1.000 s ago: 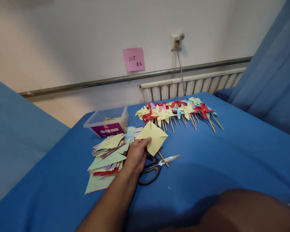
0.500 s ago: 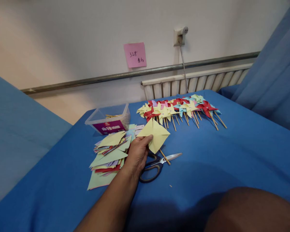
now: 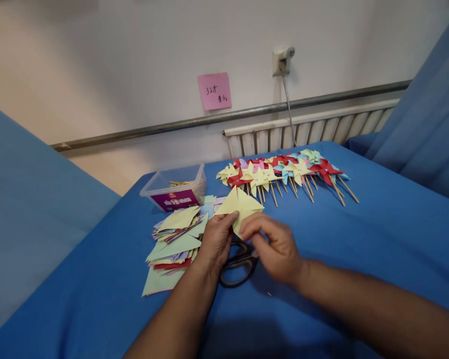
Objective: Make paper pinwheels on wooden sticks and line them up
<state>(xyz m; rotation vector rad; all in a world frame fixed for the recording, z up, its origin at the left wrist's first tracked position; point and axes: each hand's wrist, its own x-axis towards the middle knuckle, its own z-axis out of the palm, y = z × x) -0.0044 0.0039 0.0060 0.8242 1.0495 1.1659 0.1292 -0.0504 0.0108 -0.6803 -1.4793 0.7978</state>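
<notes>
A pale yellow square of paper (image 3: 240,202), with slits running in from its corners, is held up over the table by my left hand (image 3: 217,234). My left thumb presses on its front and the fingers are behind it. My right hand (image 3: 275,247) is at the paper's lower right edge, fingers bent in towards the thumb. Whatever its fingertips grip is hidden. Beneath both hands lies a pair of scissors (image 3: 237,273) with dark handles; my right hand covers the blades.
Stacks of coloured paper (image 3: 175,249) lie left of my left hand. Behind them stands a clear plastic box (image 3: 174,192) with wooden sticks inside. Several paper pinwheels (image 3: 299,172) on sticks lie along the back of the blue-covered table (image 3: 359,244), near a radiator (image 3: 322,124).
My right hand has come in from the lower right to the paper's edge. It now hides the wooden stick and scissor blades seen before. My left hand keeps its hold on the paper.
</notes>
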